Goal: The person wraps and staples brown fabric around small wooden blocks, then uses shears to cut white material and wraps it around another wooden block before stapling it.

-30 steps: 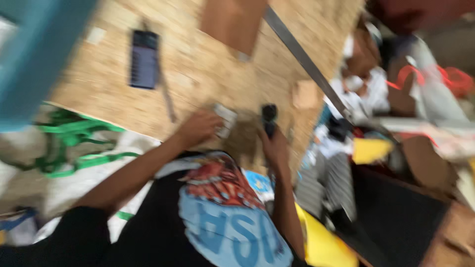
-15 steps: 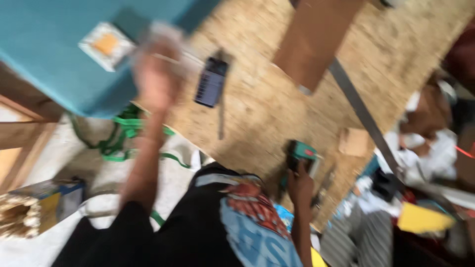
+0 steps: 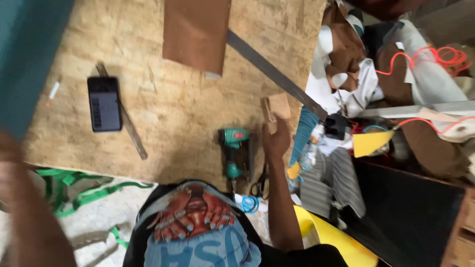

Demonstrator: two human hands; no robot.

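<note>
Right hand (image 3: 275,141) has let go of green staple gun (image 3: 232,153), now lying near bench (image 3: 198,109) front edge; fingers pinch small wood block (image 3: 275,108) at right edge. Left hand (image 3: 12,163) raised, blurred; grip cannot tell. Phone (image 3: 104,104) unmoved, left side.

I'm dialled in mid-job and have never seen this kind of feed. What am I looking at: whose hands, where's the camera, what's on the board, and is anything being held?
There is no machine here. One camera sits on a person's head and looks down, so you see their own shirt at the bottom. The right hand reaches over the wooden board and touches a small wood block; I cannot tell if it has a grip on it. The left arm is a blur at the left edge, the hand itself not clear. On the board lie a green power tool, a dark phone, a brown sheet, a long metal strip and scissors.
</note>
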